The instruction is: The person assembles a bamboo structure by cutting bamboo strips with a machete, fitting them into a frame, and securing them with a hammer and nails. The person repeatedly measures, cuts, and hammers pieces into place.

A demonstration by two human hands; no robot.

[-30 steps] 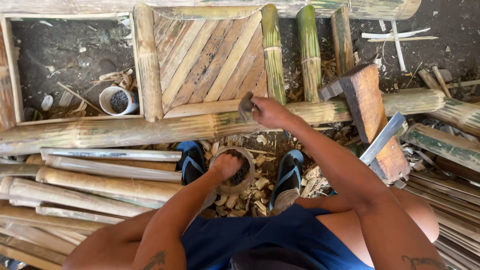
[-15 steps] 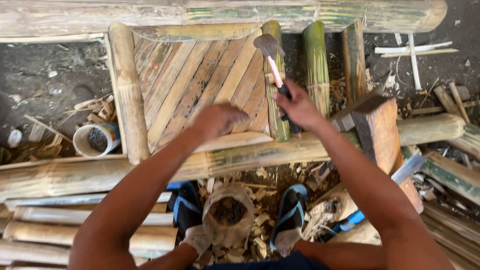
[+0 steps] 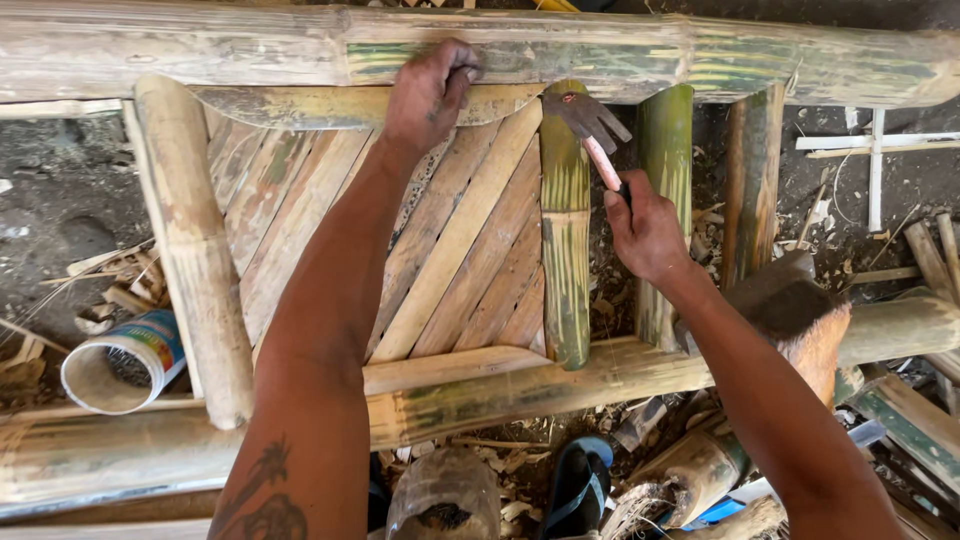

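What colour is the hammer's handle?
Pinkish-red, seen in the head view: the hammer is in the right hand.

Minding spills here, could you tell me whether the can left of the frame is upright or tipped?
Tipped: the can lies sideways, open mouth showing.

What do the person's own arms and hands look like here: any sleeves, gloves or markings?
Both arms are bare, with no sleeves in view. The left hand and right hand wear no gloves, rings or watch. The left forearm carries a dark tattoo shaped like palm trees. No marking shows on the right arm.
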